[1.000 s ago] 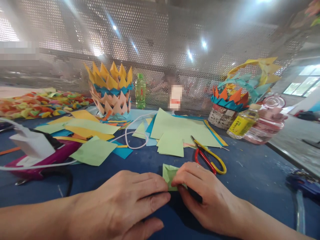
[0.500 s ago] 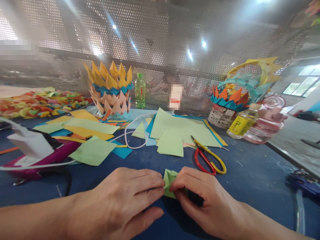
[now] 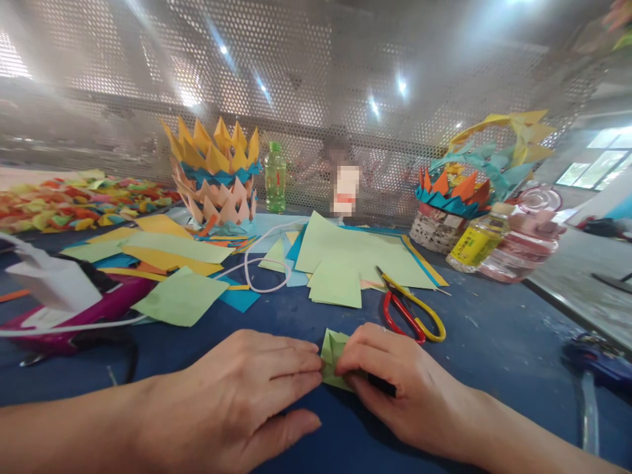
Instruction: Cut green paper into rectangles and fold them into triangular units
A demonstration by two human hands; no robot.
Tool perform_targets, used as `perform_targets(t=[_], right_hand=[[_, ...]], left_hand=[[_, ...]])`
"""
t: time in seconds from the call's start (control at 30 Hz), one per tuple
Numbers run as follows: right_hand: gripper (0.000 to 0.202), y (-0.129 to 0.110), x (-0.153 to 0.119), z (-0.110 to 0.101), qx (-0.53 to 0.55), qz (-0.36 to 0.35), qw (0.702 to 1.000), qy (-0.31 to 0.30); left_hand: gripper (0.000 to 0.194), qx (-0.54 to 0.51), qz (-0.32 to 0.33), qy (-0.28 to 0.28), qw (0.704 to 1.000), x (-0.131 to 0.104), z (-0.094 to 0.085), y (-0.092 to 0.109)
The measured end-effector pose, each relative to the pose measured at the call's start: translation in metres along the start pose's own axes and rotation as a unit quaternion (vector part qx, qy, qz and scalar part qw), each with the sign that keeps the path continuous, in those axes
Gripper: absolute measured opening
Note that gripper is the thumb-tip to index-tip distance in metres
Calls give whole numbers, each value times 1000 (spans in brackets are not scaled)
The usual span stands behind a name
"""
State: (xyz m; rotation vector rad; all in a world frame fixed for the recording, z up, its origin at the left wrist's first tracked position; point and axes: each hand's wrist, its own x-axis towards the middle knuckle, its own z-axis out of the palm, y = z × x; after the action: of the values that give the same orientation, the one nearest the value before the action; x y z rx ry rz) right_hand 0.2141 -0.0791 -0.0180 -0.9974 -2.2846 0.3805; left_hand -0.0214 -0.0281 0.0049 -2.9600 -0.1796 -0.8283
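A small folded piece of light green paper [image 3: 330, 359] lies on the dark blue tabletop between my hands. My left hand [image 3: 247, 392] rests flat, its fingers stretched out and its fingertips touching the paper's left edge. With thumb and fingers, my right hand [image 3: 395, 382] pinches the paper's right side and covers part of it. Beyond my right hand lie scissors [image 3: 409, 303] with one red and one yellow handle, their tips over a stack of green sheets [image 3: 355, 257].
At left are a purple power strip [image 3: 118, 296] with a white plug, loose paper strips [image 3: 172, 247] and a white cable [image 3: 266, 289]. Folded-paper crowns [image 3: 217, 178], a green bottle [image 3: 275, 178], a yellow-labelled bottle [image 3: 476, 243] and a blue glue gun [image 3: 597, 359] stand or lie around.
My hands hold nearly the same place. The right hand has shifted slightly up and left at the paper, and the whole view has moved a little.
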Motion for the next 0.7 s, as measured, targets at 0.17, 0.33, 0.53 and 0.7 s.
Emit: perform_targets(t=[0.17,0.33,0.53,0.7], right_hand=[[19,-1,0,-3,-16,-9,1000,-17],[22,-1,0,-5,-14,-34,999,-26],[24,-1,-2,-6,-25,-50,998,-26],[23,-2,-2,-7,-27,-53,998,-29]], left_hand=[[38,2,7,-1,1000,-1,3,-4],[37,1,-10,-1,1000,-3,2,-7],[39,-11,-10,-3,1000,1,1,1],[46,-3,-13,-20,1000,3,4,3]])
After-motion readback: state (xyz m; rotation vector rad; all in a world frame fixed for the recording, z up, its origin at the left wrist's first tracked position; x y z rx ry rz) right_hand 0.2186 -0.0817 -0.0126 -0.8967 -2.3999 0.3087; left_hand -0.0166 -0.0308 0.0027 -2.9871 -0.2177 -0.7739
